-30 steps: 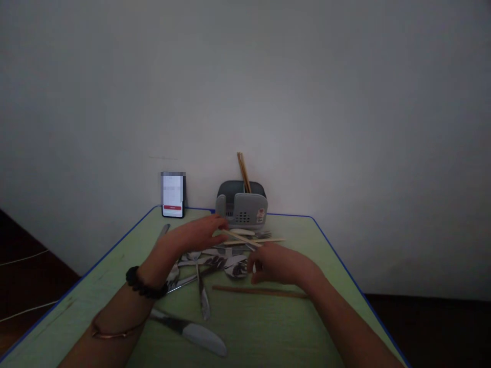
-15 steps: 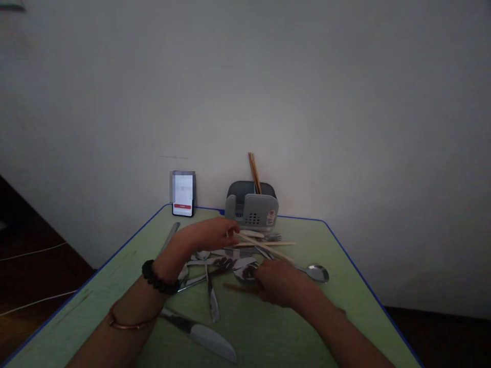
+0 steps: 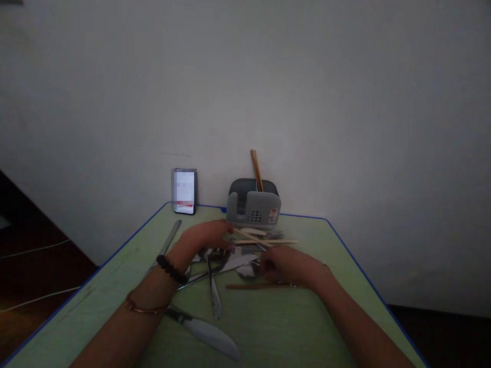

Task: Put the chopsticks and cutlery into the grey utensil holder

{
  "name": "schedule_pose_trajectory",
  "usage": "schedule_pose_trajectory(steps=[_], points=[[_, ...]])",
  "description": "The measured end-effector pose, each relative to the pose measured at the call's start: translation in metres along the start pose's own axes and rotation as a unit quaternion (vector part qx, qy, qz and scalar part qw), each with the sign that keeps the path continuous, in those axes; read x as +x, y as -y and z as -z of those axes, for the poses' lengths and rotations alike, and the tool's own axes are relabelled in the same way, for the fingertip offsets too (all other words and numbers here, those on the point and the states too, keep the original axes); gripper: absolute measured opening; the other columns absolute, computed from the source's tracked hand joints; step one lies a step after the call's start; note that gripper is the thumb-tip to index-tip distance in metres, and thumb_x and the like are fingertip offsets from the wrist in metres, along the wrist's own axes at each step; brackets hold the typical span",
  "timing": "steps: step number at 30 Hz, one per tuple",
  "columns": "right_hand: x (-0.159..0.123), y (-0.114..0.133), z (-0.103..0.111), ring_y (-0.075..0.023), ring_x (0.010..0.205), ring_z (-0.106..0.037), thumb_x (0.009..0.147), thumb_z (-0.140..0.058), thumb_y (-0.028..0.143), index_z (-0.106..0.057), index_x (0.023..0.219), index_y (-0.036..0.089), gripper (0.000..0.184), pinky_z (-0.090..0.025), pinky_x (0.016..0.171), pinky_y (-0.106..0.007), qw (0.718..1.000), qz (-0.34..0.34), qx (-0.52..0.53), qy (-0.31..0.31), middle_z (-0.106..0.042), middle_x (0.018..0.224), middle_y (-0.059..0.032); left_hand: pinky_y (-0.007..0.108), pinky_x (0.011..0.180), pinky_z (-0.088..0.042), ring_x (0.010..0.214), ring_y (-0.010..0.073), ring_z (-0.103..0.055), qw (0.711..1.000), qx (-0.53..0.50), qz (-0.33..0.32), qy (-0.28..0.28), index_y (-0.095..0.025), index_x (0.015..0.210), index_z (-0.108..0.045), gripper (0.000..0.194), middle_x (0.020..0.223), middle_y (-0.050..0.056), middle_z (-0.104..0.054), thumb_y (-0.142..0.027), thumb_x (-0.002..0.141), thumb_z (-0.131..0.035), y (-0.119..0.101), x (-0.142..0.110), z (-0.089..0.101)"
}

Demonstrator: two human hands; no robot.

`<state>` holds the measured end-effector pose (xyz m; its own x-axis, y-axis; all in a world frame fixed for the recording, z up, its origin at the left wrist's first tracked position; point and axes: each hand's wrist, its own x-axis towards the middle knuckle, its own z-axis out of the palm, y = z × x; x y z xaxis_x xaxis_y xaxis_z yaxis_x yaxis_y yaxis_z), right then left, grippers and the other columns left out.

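Now the left hand (image 3: pixel 209 235) is at one end of a pale stick (image 3: pixel 251 237), and the right hand (image 3: pixel 289 264) curls near the other. I can't tell if either one grips. The stick is over shiny spoons and knives, in front of the gray holder (image 3: pixel 263 208).

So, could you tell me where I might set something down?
Bare tabletop lies between left forearm and left blue edge, right forearm and right blue edge, nearest knife and right forearm. Cutlery crowds the middle, before the holder.
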<state>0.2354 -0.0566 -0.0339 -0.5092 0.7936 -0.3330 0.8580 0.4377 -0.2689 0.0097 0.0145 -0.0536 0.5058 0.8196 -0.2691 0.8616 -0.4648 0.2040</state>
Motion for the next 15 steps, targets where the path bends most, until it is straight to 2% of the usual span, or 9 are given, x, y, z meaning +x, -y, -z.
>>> schedule_pose_trajectory(steps=[3, 6, 9, 12, 15], points=[[0.004, -0.012, 0.000, -0.0197, 0.083, -0.061, 0.080, -0.061, 0.026, -0.066, 0.091, 0.016, 0.016, -0.045, 0.069, -0.027, 0.993, -0.008, -0.008, -0.115, -0.067, 0.094, -0.0083, 0.032, 0.081, -0.049, 0.099, 0.0258, -0.060, 1.000, 0.000, 0.000, 0.014, -0.021, 0.114, -0.059, 0.047, 0.117, 0.009, -0.061, -0.032, 0.069, -0.064, 0.003, 0.003, -0.004], [0.014, -0.021, -0.011, -0.0228, 0.106, -0.054, 0.086, -0.055, 0.030, -0.060, 0.109, 0.014, 0.029, -0.042, 0.089, -0.033, 0.974, -0.006, -0.022, -0.224, -0.058, 0.116, -0.0144, 0.032, 0.079, -0.050, 0.093, 0.0246, -0.061, 1.000, -0.008, -0.019, 0.022, -0.021, 0.109, -0.062, 0.042, 0.114, 0.009, -0.061, -0.031, 0.068, -0.065, -0.005, 0.004, -0.006], [0.025, -0.026, -0.032, -0.0264, 0.120, -0.045, 0.088, -0.050, 0.037, -0.050, 0.128, 0.013, 0.046, -0.035, 0.101, -0.041, 0.974, 0.004, -0.025, -0.227, -0.048, 0.132, -0.0174, 0.035, 0.086, -0.047, 0.099, 0.0258, -0.059, 0.999, 0.012, -0.041, -0.002, -0.020, 0.108, -0.063, 0.036, 0.112, 0.010, -0.061, -0.032, 0.075, -0.060, -0.014, -0.005, -0.008], [0.034, -0.027, -0.051, -0.0302, 0.135, -0.028, 0.090, -0.044, 0.045, -0.034, 0.141, 0.013, 0.061, -0.027, 0.107, -0.048, 0.978, -0.008, -0.025, -0.205, -0.032, 0.146, -0.0195, 0.041, 0.100, -0.037, 0.117, 0.0293, -0.049, 0.994, 0.049, -0.043, -0.085, -0.021, 0.123, -0.055, 0.044, 0.128, 0.012, -0.053, -0.041, 0.084, -0.052, -0.012, -0.025, -0.015], [0.037, -0.025, -0.062, -0.0307, 0.138, -0.022, 0.092, -0.037, 0.046, -0.030, 0.144, 0.014, 0.061, -0.023, 0.109, -0.050, 0.979, -0.013, -0.027, -0.202, -0.023, 0.151, -0.0192, 0.052, 0.108, -0.022, 0.133, 0.0356, -0.030, 0.982, 0.075, 0.054, -0.167, -0.022, 0.136, -0.044, 0.058, 0.145, 0.014, -0.037, -0.054, 0.088, -0.040, 0.003, -0.049, -0.032]])
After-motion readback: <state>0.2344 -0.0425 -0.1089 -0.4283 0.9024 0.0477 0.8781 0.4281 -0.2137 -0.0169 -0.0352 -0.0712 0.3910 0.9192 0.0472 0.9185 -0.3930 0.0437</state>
